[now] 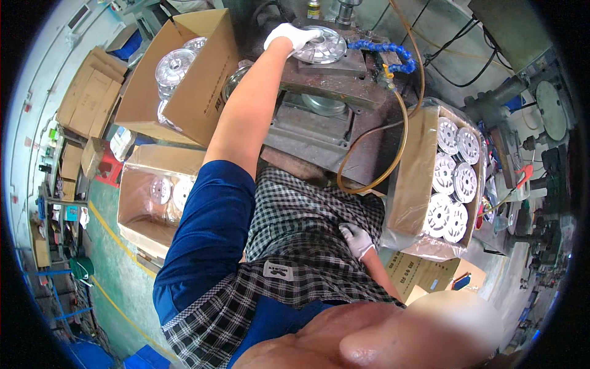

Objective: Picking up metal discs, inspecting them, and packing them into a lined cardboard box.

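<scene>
My left hand (287,39), in a white glove, reaches far forward and grips the near-left edge of a shiny round metal disc (328,49). Its fingers lie over the disc's edge, and the disc rests on a raised block (335,66) of the machine. Low by my waist, my right hand (356,241), also white-gloved, lies against the checked apron (307,215) with loosely extended fingers and no object visible in it. Another round metal part (235,83) is partly hidden behind my left forearm.
A blue segmented hose (384,47) and a looping yellowish hose (402,141) hang right of the block. Metal discs fill the right carton (409,178). Two cartons (206,80) (138,212) on the left hold more discs. A round part (324,104) sits in the lower machine bed (307,126).
</scene>
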### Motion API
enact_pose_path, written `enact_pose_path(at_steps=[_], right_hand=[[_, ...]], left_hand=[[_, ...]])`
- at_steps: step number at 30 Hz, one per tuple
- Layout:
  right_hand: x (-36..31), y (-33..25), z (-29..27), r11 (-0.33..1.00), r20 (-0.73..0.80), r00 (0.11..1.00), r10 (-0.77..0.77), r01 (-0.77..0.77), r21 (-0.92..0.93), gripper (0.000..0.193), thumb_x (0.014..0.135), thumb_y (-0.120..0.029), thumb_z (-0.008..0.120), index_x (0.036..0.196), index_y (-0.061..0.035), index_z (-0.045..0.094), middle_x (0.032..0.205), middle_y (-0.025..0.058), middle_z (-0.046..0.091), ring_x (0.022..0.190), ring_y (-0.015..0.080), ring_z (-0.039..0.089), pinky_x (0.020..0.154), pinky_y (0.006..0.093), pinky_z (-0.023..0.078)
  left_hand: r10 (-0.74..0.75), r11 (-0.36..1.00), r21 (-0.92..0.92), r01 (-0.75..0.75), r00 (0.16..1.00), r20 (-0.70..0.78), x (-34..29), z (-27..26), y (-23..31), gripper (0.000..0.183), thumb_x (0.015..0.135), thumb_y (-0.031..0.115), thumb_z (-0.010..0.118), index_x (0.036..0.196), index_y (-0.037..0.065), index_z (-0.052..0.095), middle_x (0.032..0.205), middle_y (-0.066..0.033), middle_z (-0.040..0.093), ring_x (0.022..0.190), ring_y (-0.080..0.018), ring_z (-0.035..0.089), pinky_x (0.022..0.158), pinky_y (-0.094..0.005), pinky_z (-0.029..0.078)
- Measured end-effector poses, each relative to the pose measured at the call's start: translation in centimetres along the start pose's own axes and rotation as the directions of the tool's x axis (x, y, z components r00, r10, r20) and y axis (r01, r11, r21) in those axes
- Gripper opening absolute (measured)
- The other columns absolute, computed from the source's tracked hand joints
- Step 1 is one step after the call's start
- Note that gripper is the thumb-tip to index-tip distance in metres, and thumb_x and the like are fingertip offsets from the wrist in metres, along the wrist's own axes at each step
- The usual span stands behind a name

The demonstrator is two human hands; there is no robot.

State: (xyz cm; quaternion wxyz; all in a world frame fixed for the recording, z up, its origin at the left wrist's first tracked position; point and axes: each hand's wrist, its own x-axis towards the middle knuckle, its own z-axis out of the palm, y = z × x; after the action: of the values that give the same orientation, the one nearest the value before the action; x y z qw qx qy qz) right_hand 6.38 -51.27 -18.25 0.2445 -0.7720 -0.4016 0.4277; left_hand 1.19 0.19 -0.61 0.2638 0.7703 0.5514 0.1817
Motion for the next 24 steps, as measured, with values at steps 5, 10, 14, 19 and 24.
enact_pose_path(at_steps=[5, 10, 14, 19, 24], right_hand=[[0.4, 0.8, 0.3, 0.999, 0.019, 0.999, -0.041, 0.041, 0.012, 0.032, 0.092, -0.030, 0.054, 0.110, -0.0055, 0.062, 0.100, 0.0183, 0.066, 0.094, 0.0290, 0.063, 0.084, 0.0320, 0.047], [0.2, 0.5, 0.3, 0.999, 0.022, 0.999, -0.025, 0.024, 0.047, 0.031, 0.092, -0.029, 0.054, 0.110, -0.0057, 0.062, 0.100, 0.0175, 0.066, 0.094, 0.0271, 0.064, 0.085, 0.0317, 0.047], [-0.2, -0.6, -0.2, 1.000, 0.019, 1.000, 0.009, -0.009, 0.007, 0.030, 0.092, -0.029, 0.053, 0.110, -0.0060, 0.063, 0.099, 0.0179, 0.066, 0.094, 0.0269, 0.064, 0.084, 0.0319, 0.047], [0.0, 0.6, 0.3, 1.000, 0.000, 1.000, -0.001, 0.001, 0.027, 0.032, 0.092, -0.032, 0.053, 0.109, -0.0064, 0.063, 0.098, 0.0193, 0.065, 0.093, 0.0311, 0.063, 0.083, 0.0342, 0.048], [0.0, 1.1, 0.4, 1.000, -0.012, 1.000, -0.014, 0.014, 0.006, 0.033, 0.092, -0.033, 0.052, 0.108, -0.0070, 0.063, 0.098, 0.0201, 0.065, 0.094, 0.0335, 0.062, 0.082, 0.0356, 0.048]], left_hand=[[-0.028, 0.999, -0.016, 0.028, 1.000, 0.002, -1.1, -1.1, 0.4, 0.085, 0.060, 0.070, 0.065, 0.106, -0.002, 0.065, 0.106, -0.0180, 0.065, 0.099, -0.0280, 0.064, 0.084, -0.0342, 0.048], [-0.023, 1.000, 0.009, 0.023, 1.000, -0.008, -1.2, -1.0, 0.4, 0.082, 0.062, 0.068, 0.064, 0.105, -0.002, 0.065, 0.105, -0.0187, 0.065, 0.098, -0.0282, 0.064, 0.083, -0.0344, 0.048], [-0.016, 1.000, 0.010, 0.016, 1.000, -0.004, -0.8, -0.9, 0.2, 0.082, 0.062, 0.068, 0.064, 0.105, -0.001, 0.065, 0.106, -0.0186, 0.065, 0.098, -0.0280, 0.064, 0.083, -0.0346, 0.048], [-0.037, 0.999, 0.026, 0.036, 0.999, 0.040, -1.2, -1.2, 0.7, 0.082, 0.062, 0.068, 0.064, 0.107, -0.001, 0.065, 0.108, -0.0175, 0.065, 0.099, -0.0282, 0.064, 0.083, -0.0345, 0.048], [-0.031, 0.999, 0.030, 0.031, 0.999, -0.019, -1.3, -1.3, 0.4, 0.082, 0.062, 0.068, 0.064, 0.106, -0.001, 0.065, 0.108, -0.0172, 0.065, 0.100, -0.0277, 0.063, 0.084, -0.0344, 0.048]])
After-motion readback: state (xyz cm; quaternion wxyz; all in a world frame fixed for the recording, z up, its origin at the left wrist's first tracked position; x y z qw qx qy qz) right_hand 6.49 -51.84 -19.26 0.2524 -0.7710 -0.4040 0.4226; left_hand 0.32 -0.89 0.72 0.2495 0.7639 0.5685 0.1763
